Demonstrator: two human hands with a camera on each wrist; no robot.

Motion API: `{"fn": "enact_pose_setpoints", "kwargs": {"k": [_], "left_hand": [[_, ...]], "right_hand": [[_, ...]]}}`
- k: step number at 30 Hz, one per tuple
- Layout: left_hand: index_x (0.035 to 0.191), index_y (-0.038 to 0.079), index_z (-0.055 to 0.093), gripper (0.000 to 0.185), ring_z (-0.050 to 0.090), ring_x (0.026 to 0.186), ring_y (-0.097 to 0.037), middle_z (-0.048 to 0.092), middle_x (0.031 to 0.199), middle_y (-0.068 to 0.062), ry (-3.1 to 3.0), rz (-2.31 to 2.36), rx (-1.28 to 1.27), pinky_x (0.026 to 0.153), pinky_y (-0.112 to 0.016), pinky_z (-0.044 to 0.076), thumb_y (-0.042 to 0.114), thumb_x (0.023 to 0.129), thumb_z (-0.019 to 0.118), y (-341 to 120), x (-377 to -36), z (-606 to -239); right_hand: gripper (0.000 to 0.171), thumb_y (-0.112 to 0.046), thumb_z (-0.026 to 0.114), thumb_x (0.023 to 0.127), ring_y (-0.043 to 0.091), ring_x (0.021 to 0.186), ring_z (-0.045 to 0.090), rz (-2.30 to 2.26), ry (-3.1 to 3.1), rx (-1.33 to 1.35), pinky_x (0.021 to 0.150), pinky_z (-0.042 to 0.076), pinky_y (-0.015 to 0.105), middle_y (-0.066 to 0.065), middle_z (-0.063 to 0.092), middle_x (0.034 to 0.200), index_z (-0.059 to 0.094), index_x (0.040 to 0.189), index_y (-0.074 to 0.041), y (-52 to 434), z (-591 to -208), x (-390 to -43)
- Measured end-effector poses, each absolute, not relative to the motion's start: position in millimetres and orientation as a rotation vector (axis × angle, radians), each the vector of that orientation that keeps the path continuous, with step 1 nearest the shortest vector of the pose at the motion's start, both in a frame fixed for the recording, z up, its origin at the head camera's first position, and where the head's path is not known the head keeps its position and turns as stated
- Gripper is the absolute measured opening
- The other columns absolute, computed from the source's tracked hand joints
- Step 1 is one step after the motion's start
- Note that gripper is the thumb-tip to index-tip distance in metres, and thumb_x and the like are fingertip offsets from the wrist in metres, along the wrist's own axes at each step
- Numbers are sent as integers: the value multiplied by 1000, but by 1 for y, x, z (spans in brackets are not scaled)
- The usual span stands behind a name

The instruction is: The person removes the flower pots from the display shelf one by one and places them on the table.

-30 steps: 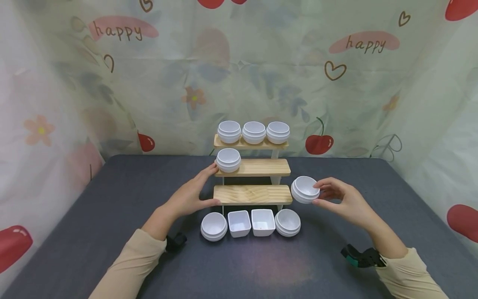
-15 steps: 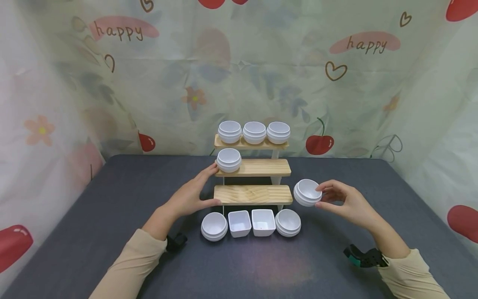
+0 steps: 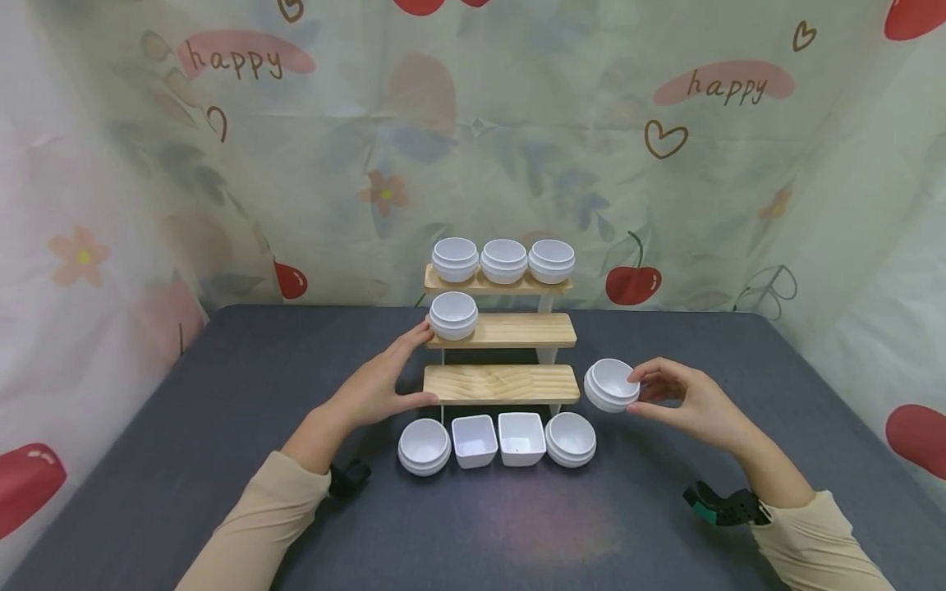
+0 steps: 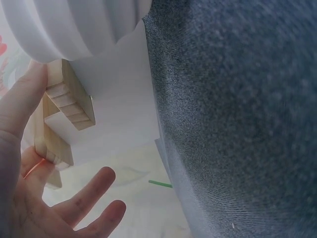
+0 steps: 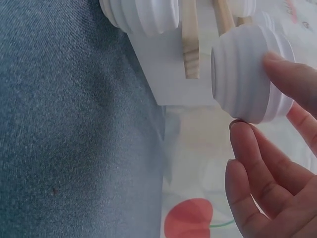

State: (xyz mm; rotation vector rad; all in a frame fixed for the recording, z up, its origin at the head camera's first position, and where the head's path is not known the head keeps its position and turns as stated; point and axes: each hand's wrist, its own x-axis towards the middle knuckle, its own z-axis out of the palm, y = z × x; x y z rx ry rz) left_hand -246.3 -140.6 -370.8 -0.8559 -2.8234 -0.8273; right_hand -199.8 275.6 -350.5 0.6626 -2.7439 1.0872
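My right hand holds a round white ridged bowl between thumb and fingers, tilted, just right of a three-tier wooden display stand. In the right wrist view the thumb presses on the side of this bowl and fingertips meet it from the other side. My left hand rests at the stand's left end, thumb at the lowest shelf and fingers at the middle one. In the left wrist view its other fingers stretch out straight and hold nothing. One round bowl sits at the left of the middle shelf.
Three round bowls line the top shelf. Before the stand, two square white bowls stand between a left round bowl and a right round bowl. A dark cloth covers the table; a printed curtain hangs behind.
My right hand has drawn the held bowl slightly to the right and toward me, away from the stand. The left hand stays in the same place.
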Motion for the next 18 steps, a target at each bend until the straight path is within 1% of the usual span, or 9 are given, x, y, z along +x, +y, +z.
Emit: {"fn": "enact_pose_setpoints", "kwargs": {"k": [7,18], "left_hand": [[149,16,20,94,29,141,-28,13,159,-2,-2825,-829,-851,108,-51,34,38,77,75,-140,-247,-371],[149,16,19,95,29,141,-29,13,159,-3,-2819,-828,-856,108,-53,34,38,76,75,-140,-246,-372]], "right_hand": [[32,-12,75,77,-2,80,60,1106,-2738,719,69,52,18,3,62,98,61,106,-9,281,-351,-201],[31,-15,76,77,0,78,60,1131,-2794,734,68,53,21,-5,61,93,61,104,-9,291,-358,-203]]}}
